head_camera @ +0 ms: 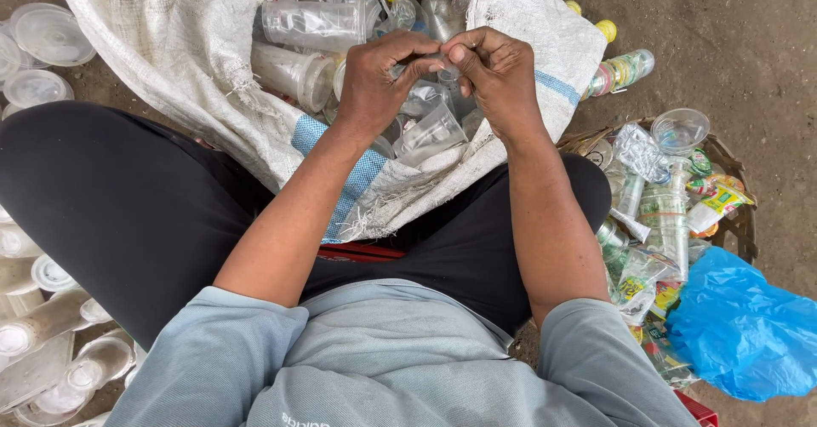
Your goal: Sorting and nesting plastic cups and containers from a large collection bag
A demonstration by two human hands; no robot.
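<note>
My left hand (374, 82) and my right hand (498, 74) meet over the open mouth of a white woven sack (170, 44) that lies across my lap. Both hands pinch a small clear plastic cup (430, 95) between thumbs and fingertips; most of it is hidden by the fingers. Just below them a clear plastic cup (430, 129) lies among several other transparent cups and bottles inside the sack. A stack of clear cups (315, 23) lies on its side further back in the sack.
A basket (732, 214) at the right holds plastic cups, wrappers and a clear bowl (679, 129). A blue plastic bag (740, 325) lies in front of it. Stacked clear cups (51, 342) and lids (47, 36) sit on the dirt floor at the left.
</note>
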